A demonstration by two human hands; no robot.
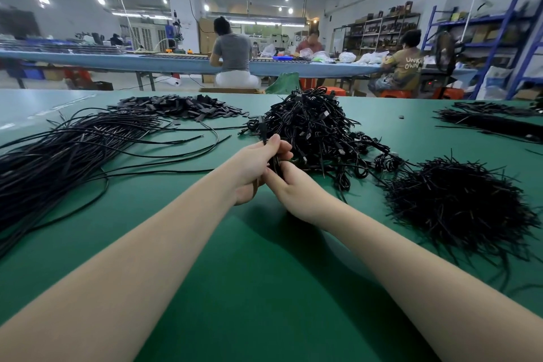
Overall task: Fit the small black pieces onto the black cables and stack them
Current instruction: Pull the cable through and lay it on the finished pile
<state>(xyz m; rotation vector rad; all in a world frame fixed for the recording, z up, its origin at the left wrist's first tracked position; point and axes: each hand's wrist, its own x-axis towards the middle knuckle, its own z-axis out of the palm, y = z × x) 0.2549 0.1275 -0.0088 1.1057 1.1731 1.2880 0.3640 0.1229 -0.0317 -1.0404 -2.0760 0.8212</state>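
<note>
- I judge fitting is in hand: left hand (pixel 255 169) grips a cable (pixel 262 129); right hand (pixel 289 185) pinches it below.
- Next: seat the piece, then stack on the pile (pixel 311 126).

1. Both hands meet over the green table (pixel 264 273); the left hand (pixel 258 167) grips a black cable (pixel 262 129), thumb up against it.
2. The right hand (pixel 289 185) pinches the same cable just below.
3. Behind them sits a tangled heap (pixel 311 123) of cables.
4. Long loose cables (pixel 73 150) fan out at left.
5. A pile of small black pieces (pixel 182 107) lies beyond those.
6. A bristly mound (pixel 458 200) lies at right.
7. Three workers (pixel 232 53) sit at a blue bench (pixel 117 63) behind.
</note>
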